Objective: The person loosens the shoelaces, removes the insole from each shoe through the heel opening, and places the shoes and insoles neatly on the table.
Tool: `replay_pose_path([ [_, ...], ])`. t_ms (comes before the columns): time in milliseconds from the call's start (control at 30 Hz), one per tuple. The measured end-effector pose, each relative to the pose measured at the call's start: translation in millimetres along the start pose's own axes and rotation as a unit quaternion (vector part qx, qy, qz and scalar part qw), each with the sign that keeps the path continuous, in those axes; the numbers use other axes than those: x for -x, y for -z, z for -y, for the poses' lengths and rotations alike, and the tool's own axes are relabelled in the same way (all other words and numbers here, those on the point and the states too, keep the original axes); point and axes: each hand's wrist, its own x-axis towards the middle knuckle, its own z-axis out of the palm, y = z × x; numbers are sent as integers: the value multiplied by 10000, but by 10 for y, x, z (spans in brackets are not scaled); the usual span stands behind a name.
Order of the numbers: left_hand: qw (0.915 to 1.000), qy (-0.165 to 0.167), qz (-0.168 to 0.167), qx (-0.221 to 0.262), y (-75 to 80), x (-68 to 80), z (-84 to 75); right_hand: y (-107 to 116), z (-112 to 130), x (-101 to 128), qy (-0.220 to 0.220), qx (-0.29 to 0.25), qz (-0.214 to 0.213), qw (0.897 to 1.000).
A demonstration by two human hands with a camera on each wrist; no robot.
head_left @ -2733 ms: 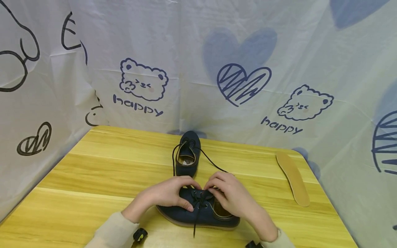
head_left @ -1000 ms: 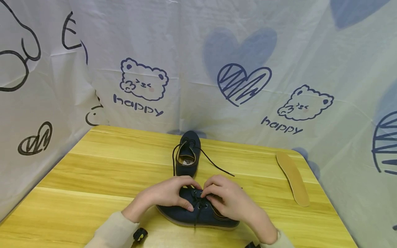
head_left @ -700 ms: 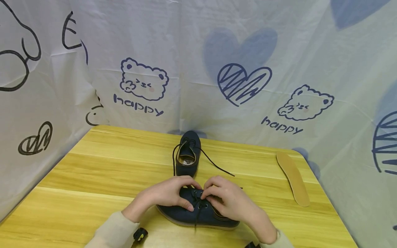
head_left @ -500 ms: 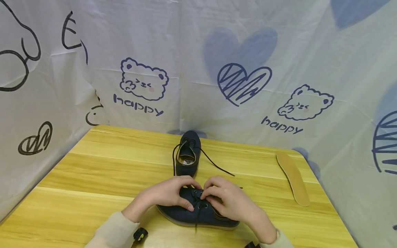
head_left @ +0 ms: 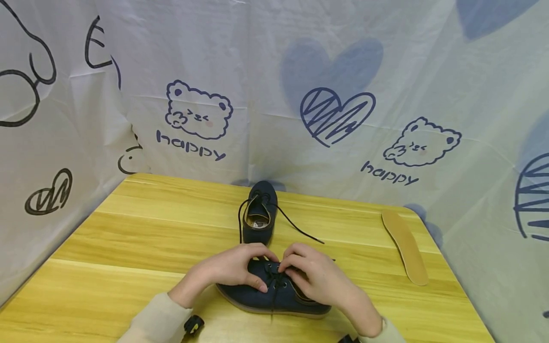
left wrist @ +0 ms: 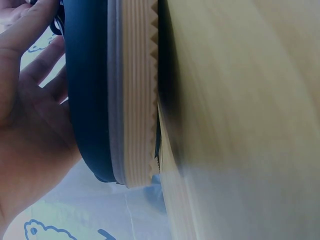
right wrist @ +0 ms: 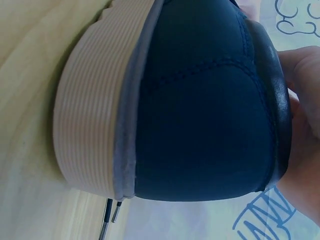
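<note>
Both hands work the laces (head_left: 274,278) of a navy shoe (head_left: 274,293) lying near the front of the wooden surface (head_left: 128,247): the left hand (head_left: 227,269) steadies the toe, fingers curled over it, while the right hand (head_left: 315,276) pinches the lace, apparently mid-threading; next likely calls for drawing it snug through the eyelets.

Bright, even light and soft shadows in the head view; both wrist views are close and blurred.

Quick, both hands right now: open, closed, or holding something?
Left hand: curled over the toe of the near shoe, holding it.
Right hand: fingers pinching the shoelace at the eyelets.
</note>
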Motion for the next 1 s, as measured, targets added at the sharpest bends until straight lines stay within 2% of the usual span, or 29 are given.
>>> replay_pose_path([
  [367,10000,8,-27,-25,1,0,-6,24,-70,15,-1,78,-451,9990],
  [667,10000,61,-22,-24,-2,-3,-5,92,-129,27,-493,208,-408,9977],
  [1000,10000,31,-42,-78,-5,-1,-4,104,-254,74,-679,482,-733,9938],
])
